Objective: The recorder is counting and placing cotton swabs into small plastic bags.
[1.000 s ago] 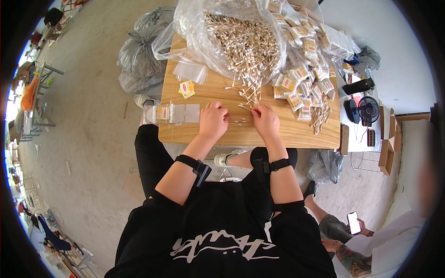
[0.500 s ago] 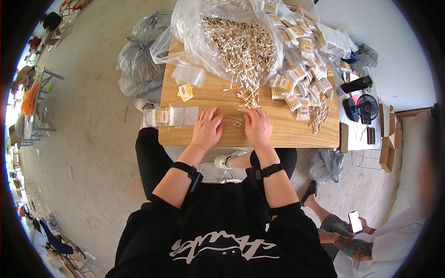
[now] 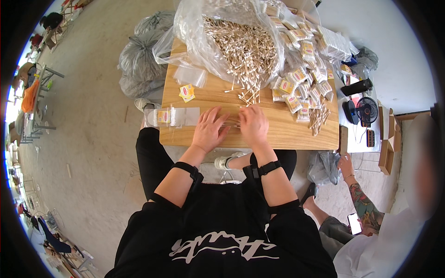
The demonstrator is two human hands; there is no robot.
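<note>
Near the front edge of the wooden table (image 3: 287,134), a small bunch of cotton swabs (image 3: 231,123) lies level between my two hands. My left hand (image 3: 209,129) has its fingers bent around the bunch's left end. The opposite end is gripped by my right hand (image 3: 253,126), whose fingers hide the tips. Left of my left hand is a clear bag of swabs with a yellow card (image 3: 164,116), resting on flat clear plastic (image 3: 191,116). Beyond my hands, a big clear plastic bag (image 3: 187,28) spills loose swabs (image 3: 245,51) onto the wood.
Filled swab packets (image 3: 296,88) heap at the right, beside a loose swab pile (image 3: 318,121). Yellow cards (image 3: 187,92) and empty clear bags (image 3: 191,76) lie at the left. A side table holds a black fan (image 3: 366,110). At right, another person's tattooed arm (image 3: 364,201) reaches toward a grey bag (image 3: 323,167).
My right hand has moved slightly left, closer to my left hand, and covers more of the swabs. The other person's arm has stretched out toward the grey bag.
</note>
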